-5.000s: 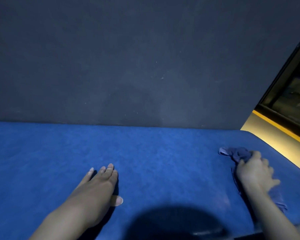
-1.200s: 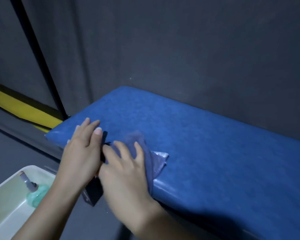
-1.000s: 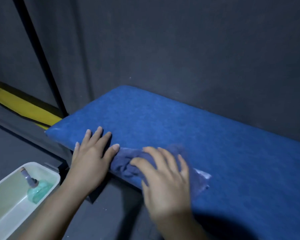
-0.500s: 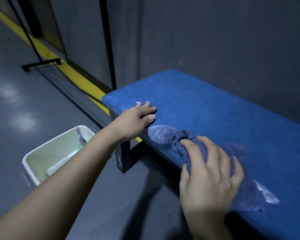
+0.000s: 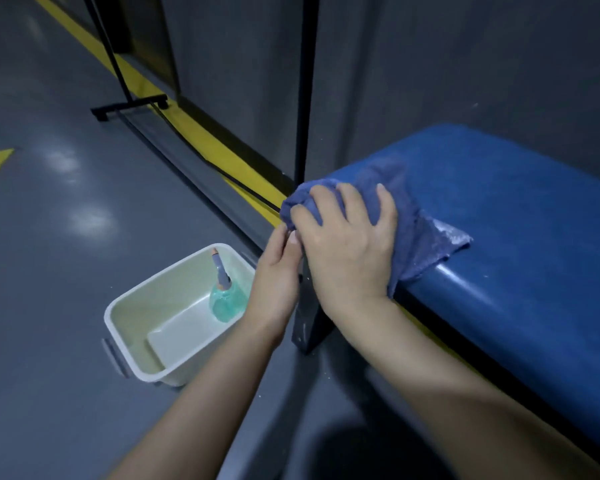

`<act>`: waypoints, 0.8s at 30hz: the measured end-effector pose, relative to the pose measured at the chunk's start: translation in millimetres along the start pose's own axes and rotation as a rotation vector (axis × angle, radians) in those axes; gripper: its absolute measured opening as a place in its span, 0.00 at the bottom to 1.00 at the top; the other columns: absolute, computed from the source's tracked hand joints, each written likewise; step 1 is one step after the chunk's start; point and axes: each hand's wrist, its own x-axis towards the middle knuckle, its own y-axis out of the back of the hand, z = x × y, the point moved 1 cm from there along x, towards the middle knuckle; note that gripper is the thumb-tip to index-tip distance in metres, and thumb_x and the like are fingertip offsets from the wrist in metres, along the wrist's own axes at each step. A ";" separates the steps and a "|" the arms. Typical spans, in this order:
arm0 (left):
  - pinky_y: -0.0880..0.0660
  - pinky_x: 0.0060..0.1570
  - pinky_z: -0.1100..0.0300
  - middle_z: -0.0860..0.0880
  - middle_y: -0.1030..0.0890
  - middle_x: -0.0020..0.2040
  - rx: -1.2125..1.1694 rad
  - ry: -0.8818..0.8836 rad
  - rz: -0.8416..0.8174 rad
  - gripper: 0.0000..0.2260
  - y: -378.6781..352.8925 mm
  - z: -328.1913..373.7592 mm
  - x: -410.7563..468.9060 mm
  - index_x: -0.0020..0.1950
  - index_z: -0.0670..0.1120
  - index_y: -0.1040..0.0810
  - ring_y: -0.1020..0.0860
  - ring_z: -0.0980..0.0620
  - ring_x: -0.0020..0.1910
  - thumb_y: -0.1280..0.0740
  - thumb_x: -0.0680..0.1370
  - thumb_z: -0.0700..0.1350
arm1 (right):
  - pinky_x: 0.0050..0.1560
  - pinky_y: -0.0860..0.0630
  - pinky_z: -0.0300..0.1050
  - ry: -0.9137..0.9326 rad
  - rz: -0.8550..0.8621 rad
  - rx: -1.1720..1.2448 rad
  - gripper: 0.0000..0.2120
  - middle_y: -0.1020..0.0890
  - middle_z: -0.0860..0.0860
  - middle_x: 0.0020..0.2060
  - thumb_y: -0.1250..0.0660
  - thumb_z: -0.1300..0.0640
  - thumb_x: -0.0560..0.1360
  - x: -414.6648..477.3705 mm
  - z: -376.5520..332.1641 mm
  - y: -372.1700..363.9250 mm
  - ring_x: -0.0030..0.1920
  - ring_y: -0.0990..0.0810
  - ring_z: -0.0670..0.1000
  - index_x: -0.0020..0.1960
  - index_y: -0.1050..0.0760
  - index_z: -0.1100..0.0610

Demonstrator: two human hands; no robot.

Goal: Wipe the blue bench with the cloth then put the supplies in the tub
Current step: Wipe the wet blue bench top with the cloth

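The blue padded bench (image 5: 520, 230) runs from the middle to the right edge. A blue cloth (image 5: 426, 237) lies bunched on its left end corner, one flap hanging over the front edge. My right hand (image 5: 347, 244) lies on the cloth with fingers curled into it. My left hand (image 5: 274, 282) is just below the bench's left end, fingertips touching the cloth's lower edge. On the floor to the left stands a cream tub (image 5: 132, 355) with a teal spray bottle (image 5: 224, 299) leaning inside.
A dark metal bench leg (image 5: 309, 327) stands between the tub and my arms. A black upright pole (image 5: 305, 84) rises behind the bench end. A wheeled black stand base (image 5: 129, 107) and a yellow floor stripe (image 5: 201, 140) lie along the dark wall.
My right hand has dragged the cloth left to the bench's end corner. My left hand has left the bench top and dropped below the end, at the cloth's edge. The view has swung toward the tub.
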 end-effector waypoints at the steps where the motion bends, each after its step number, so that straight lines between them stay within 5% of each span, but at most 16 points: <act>1: 0.31 0.51 0.58 0.54 0.20 0.45 -0.077 0.063 -0.039 0.11 3.3 -6.3 5.1 0.54 0.54 0.22 0.24 0.56 0.49 0.42 0.80 0.44 | 0.62 0.40 0.56 0.068 -0.003 0.008 0.07 0.17 0.53 0.43 0.38 0.60 0.72 -0.9 -5.2 -10.1 0.53 0.22 0.55 0.40 0.21 0.54; 6: 0.25 0.43 0.63 0.53 0.17 0.44 -0.291 0.289 -0.116 0.11 13.3 -34.0 17.7 0.51 0.54 0.20 0.19 0.58 0.44 0.42 0.80 0.45 | 0.68 0.53 0.48 0.152 -0.073 0.135 0.17 0.23 0.56 0.55 0.45 0.60 0.70 -20.6 -12.1 -37.8 0.58 0.31 0.54 0.54 0.24 0.60; 10: 0.23 0.33 0.66 0.52 0.17 0.38 -0.439 0.495 -0.116 0.12 34.6 -78.8 18.3 0.57 0.50 0.24 0.19 0.60 0.32 0.45 0.82 0.45 | 0.61 0.34 0.47 0.315 -0.466 -0.025 0.17 0.17 0.53 0.45 0.25 0.55 0.56 -63.3 -27.7 -68.5 0.54 0.20 0.53 0.44 0.19 0.56; 14: 0.21 0.32 0.61 0.48 0.19 0.47 -0.522 0.613 -0.076 0.16 61.2 -120.1 19.2 0.68 0.47 0.29 0.17 0.55 0.33 0.47 0.82 0.46 | 0.59 0.35 0.47 0.228 -0.553 0.084 0.14 0.17 0.51 0.41 0.24 0.54 0.56 -102.6 -44.0 -96.5 0.50 0.17 0.52 0.41 0.19 0.54; 20: 0.23 0.30 0.63 0.51 0.20 0.48 -0.515 0.717 0.018 0.13 83.1 -156.2 8.5 0.57 0.49 0.24 0.20 0.55 0.32 0.47 0.82 0.50 | 0.60 0.37 0.44 -0.004 -0.608 0.262 0.12 0.19 0.46 0.37 0.40 0.51 0.64 -145.8 -68.6 -110.4 0.42 0.18 0.49 0.42 0.19 0.49; 24: 0.26 0.22 0.68 0.50 0.19 0.29 -0.557 0.799 0.090 0.15 97.8 -176.6 -5.4 0.51 0.48 0.25 0.22 0.55 0.21 0.47 0.81 0.55 | 0.55 0.37 0.45 -0.278 -0.789 0.386 0.15 0.19 0.45 0.40 0.42 0.49 0.67 -181.3 -88.7 -107.8 0.43 0.18 0.50 0.47 0.20 0.46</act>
